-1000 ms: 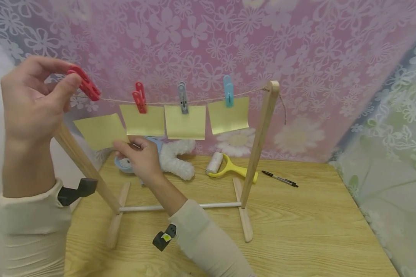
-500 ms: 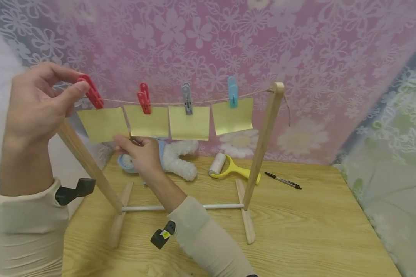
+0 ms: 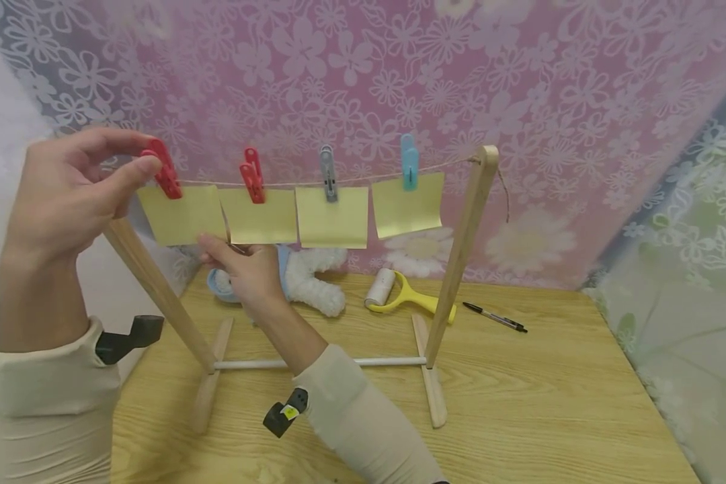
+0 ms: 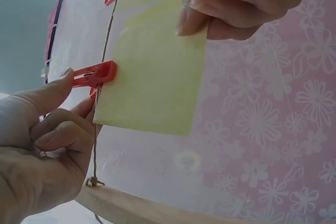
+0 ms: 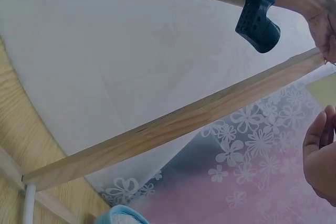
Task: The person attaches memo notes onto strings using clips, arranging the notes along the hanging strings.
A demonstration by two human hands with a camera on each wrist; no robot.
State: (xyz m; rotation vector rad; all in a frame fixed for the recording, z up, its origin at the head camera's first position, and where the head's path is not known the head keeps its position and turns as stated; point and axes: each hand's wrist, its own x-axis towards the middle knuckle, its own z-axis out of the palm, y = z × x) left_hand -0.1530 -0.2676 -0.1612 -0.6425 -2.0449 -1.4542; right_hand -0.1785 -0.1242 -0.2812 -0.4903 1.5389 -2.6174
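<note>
My left hand (image 3: 66, 195) pinches a red clothespin (image 3: 167, 171) by its handles, thumb on one side and fingers on the other. In the left wrist view the clothespin (image 4: 97, 74) straddles the twine (image 4: 108, 38) and its tips overlap the edge of a yellow sticky note (image 4: 152, 77). Below, my right hand (image 3: 251, 272) pinches that note (image 3: 184, 218) at its lower right corner. Farther right on the twine, a second red clothespin (image 3: 253, 178), a grey one (image 3: 328, 175) and a light blue one (image 3: 409, 165) each hold a yellow note.
A wooden stand carries the twine between its left post (image 3: 157, 296) and right post (image 3: 462, 255). Behind it on the wooden table (image 3: 550, 403) lie a white-and-blue plush toy (image 3: 317, 289), a yellow-handled lint roller (image 3: 408, 294) and a pen (image 3: 495, 317). A flowered curtain (image 3: 520, 87) hangs behind.
The left hand has lowered the red clothespin over the twine onto the note's top edge. The right hand has raised and straightened the note to the twine. The view has shifted slightly.
</note>
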